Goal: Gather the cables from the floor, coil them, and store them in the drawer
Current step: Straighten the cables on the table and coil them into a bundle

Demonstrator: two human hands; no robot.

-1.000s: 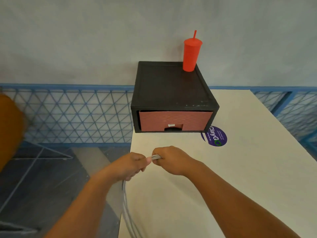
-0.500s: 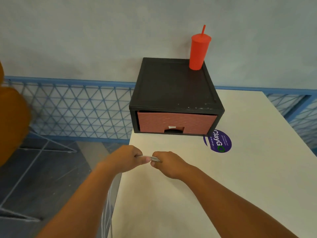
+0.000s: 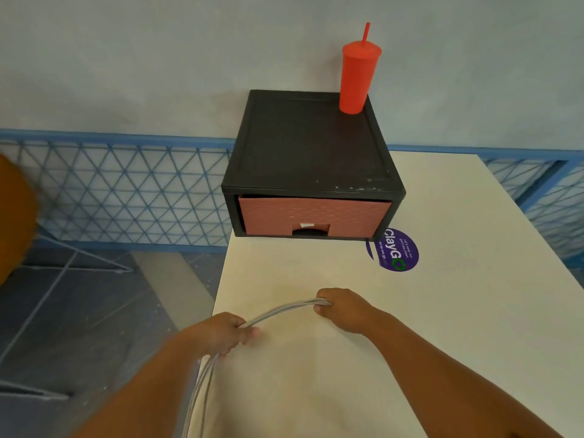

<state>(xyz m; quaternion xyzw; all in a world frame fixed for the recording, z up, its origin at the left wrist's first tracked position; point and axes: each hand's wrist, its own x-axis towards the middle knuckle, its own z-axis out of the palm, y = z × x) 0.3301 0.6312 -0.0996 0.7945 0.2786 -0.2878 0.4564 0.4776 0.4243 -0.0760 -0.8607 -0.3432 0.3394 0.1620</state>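
A bundle of grey cables [image 3: 284,311] stretches between my two hands above the cream table [image 3: 442,311]. My left hand [image 3: 224,335] grips the bundle near the table's left edge, and the strands hang down from it past that edge. My right hand [image 3: 343,308] grips the other end of the stretched part, further right and slightly farther away. A black box [image 3: 309,143] stands at the table's far left corner, and its pink drawer [image 3: 313,218] sits slightly out at the left side.
A red tumbler with a straw [image 3: 358,77] stands on the box's back right corner. A purple round sticker [image 3: 395,251] lies on the table by the box. A blue lattice railing [image 3: 120,191] runs along the wall; an orange object [image 3: 12,216] is at far left.
My hands, which were close together on the cables, have moved apart: the left drew back toward me and a length of the bundle now spans between them.
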